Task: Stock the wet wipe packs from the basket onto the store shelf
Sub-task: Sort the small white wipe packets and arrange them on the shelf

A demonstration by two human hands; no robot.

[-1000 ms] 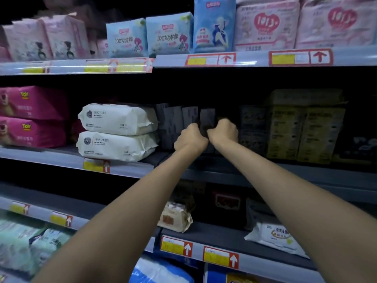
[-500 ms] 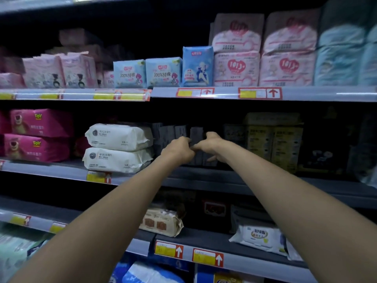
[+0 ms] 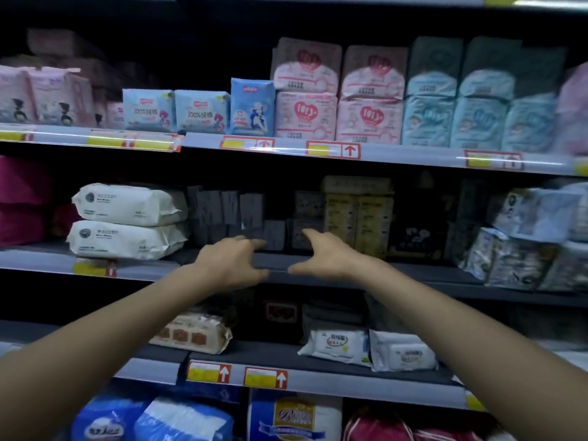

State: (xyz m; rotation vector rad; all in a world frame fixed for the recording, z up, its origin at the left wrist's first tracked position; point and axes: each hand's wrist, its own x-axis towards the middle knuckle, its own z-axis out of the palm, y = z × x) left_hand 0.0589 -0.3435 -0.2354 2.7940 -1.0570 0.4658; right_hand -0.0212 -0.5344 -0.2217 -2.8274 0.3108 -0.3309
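Observation:
Several small dark wet wipe packs (image 3: 241,214) stand upright in rows in the dim middle of the middle shelf (image 3: 276,272). My left hand (image 3: 230,264) and my right hand (image 3: 324,254) hover side by side at that shelf's front edge, just before the dark packs. Both have their fingers spread and loosely bent, and neither holds anything. A small gap separates the two hands. The basket is out of view.
Two white wipe packs (image 3: 127,222) lie stacked left of the dark packs; yellow boxes (image 3: 359,214) stand to their right. Pink and blue packs fill the upper shelf (image 3: 302,151). The lower shelf (image 3: 318,377) holds a tan pack (image 3: 191,334) and white packs (image 3: 340,343).
Both hands were curled together on the dark packs on the middle shelf; they have let go, drawn back to the shelf edge and spread open. The camera tilted upward.

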